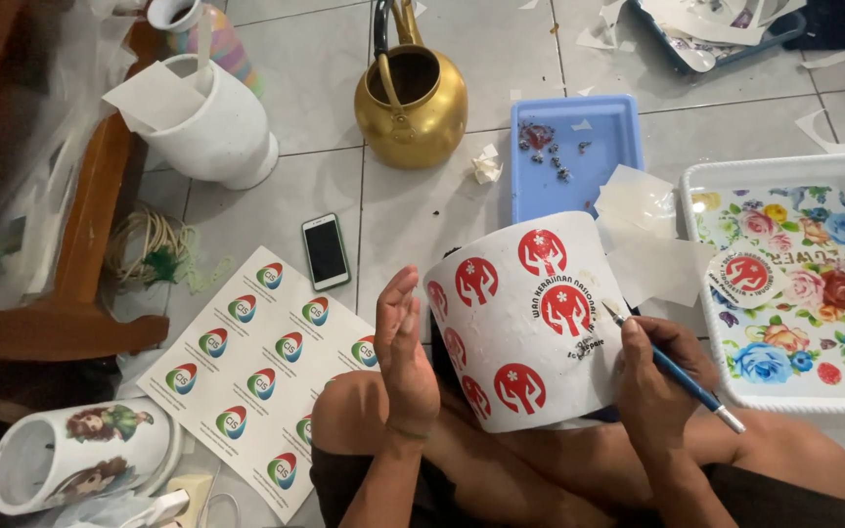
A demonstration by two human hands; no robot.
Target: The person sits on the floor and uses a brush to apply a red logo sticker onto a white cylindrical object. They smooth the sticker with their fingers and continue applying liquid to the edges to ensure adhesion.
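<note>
White pot (pixel 530 323) propped on lap, steadied by flat, spread left hand (pixel 405 347) at nine o'clock. Right hand (pixel 659 376) at three o'clock, pinching blue knife (pixel 672 370), tip on sticker for trimming.

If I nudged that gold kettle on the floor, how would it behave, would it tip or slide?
The gold kettle looks wide and rounded at the bottom, so it would probably resist tipping. Its shiny metal on the smooth tile floor suggests it would slide rather than grip. Its top is open and it looks empty inside, so it is likely fairly light.
</note>
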